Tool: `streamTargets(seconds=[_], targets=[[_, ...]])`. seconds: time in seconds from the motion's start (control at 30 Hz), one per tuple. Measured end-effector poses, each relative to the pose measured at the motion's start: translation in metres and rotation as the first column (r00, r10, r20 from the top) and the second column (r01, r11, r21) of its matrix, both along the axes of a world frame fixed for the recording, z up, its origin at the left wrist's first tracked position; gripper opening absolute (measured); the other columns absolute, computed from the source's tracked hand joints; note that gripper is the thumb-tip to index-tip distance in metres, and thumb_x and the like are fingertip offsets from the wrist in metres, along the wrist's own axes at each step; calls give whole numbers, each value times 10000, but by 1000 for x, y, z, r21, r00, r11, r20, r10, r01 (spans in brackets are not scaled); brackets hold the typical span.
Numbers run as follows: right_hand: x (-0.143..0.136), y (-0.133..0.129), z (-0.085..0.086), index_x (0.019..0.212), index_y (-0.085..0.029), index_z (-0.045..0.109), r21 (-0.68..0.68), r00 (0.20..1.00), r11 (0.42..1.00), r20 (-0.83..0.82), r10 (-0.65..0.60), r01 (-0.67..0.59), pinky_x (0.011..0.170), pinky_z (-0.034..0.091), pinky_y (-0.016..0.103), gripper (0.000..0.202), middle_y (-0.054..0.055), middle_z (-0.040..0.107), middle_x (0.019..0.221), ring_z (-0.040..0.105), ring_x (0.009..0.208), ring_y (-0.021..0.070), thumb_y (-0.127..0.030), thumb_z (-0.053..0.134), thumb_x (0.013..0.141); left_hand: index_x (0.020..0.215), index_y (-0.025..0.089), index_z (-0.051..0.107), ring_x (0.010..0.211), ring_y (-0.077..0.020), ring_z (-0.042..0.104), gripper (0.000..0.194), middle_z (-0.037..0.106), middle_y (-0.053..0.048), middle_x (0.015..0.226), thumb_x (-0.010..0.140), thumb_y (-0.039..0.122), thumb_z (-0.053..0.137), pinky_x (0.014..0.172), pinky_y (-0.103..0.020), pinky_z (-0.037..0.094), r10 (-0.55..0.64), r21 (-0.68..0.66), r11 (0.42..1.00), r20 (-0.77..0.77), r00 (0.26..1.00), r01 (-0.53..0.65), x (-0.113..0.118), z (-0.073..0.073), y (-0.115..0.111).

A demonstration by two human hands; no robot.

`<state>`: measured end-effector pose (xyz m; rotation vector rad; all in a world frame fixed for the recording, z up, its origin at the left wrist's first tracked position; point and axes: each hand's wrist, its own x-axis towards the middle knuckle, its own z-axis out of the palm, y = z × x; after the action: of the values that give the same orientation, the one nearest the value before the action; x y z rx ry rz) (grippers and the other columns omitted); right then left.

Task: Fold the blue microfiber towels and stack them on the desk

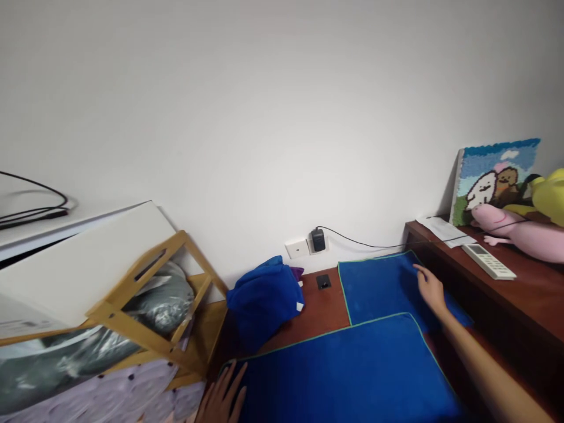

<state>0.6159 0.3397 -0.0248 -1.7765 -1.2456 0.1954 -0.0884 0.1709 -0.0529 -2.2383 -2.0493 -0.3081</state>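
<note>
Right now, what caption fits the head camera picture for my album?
Left hand and right hand at two spread blue cloths, beside a bunched blue pile.

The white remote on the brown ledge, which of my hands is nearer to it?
Right. Your right hand is just left of the white remote, at the far blue cloth; your left hand is well away, at the near blue cloth's left edge.

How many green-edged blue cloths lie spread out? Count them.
2: the nearer cloth, by the left hand; the farther cloth, by the right hand. Others may hide beneath.
</note>
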Motion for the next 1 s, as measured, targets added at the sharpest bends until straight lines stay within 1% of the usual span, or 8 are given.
streamTargets(seconds=[0.1,0.23,0.37,0.53,0.63,0.73,0.87,1.0], targets=[[-67,-88,-12,1350,-231,699,49,956,958,99,276,-282,1167,470,478,527,104,706,1395,636,1319,278,-479,354,1038,1544,310,523,1520,-253,442,560,496,-25,1637,1034,488,375,1231,-513,399,0,18,1000,-20,1000,0,6,6,1],[-165,-155,-12,1599,-321,443,-186,753,801,273,599,-570,1276,337,501,563,40,475,1641,435,1519,249,-492,363,1068,1549,287,521,1526,-263,433,556,485,-55,1644,1037,449,376,1241,-524,365,-18,5,1000,-47,999,18,16,11,3],[-193,-151,-8,1640,-251,357,-390,675,763,364,642,-515,1302,240,531,637,66,358,1695,300,1584,262,-529,317,1068,1560,276,507,1532,-271,421,552,494,-71,1639,1046,408,357,1238,-520,364,-29,-11,1000,-68,997,28,19,13,4],[-112,-150,-20,1623,-196,398,-500,810,848,418,412,-173,1290,239,552,652,80,351,1691,293,1583,297,-464,303,1036,1569,298,492,1530,-296,422,551,462,-67,1656,1051,430,360,1231,-551,360,-1,-67,998,-81,997,-4,3,21,4],[-89,-161,-19,1614,-117,403,-445,854,889,414,314,-111,1293,247,535,687,126,357,1686,282,1586,305,-461,271,1035,1539,208,538,1518,-308,440,550,494,-118,1628,1055,395,354,1248,-548,342,8,16,1000,-62,998,-7,21,29,3],[-138,-166,-6,1625,-127,383,-317,831,910,403,383,-266,1311,210,516,680,121,339,1697,259,1596,285,-471,243,1056,1514,205,566,1507,-282,461,530,521,-111,1611,1076,380,324,1254,-520,355,-119,119,986,4,993,118,79,37,1],[-250,-161,7,1648,-238,347,-342,703,771,325,633,-537,1316,205,470,650,43,325,1707,263,1597,247,-507,287,1059,1552,272,515,1535,-252,417,513,472,-78,1648,1092,410,335,1261,-505,352,-254,47,967,65,965,251,154,37,-5],[-270,-155,3,1606,-274,439,-419,679,731,297,671,-538,1301,238,479,640,34,398,1669,323,1573,260,-512,349,1019,1585,332,455,1558,-274,371,526,415,-64,1680,1084,457,357,1266,-551,320,-152,-58,986,69,986,156,125,22,-15]])
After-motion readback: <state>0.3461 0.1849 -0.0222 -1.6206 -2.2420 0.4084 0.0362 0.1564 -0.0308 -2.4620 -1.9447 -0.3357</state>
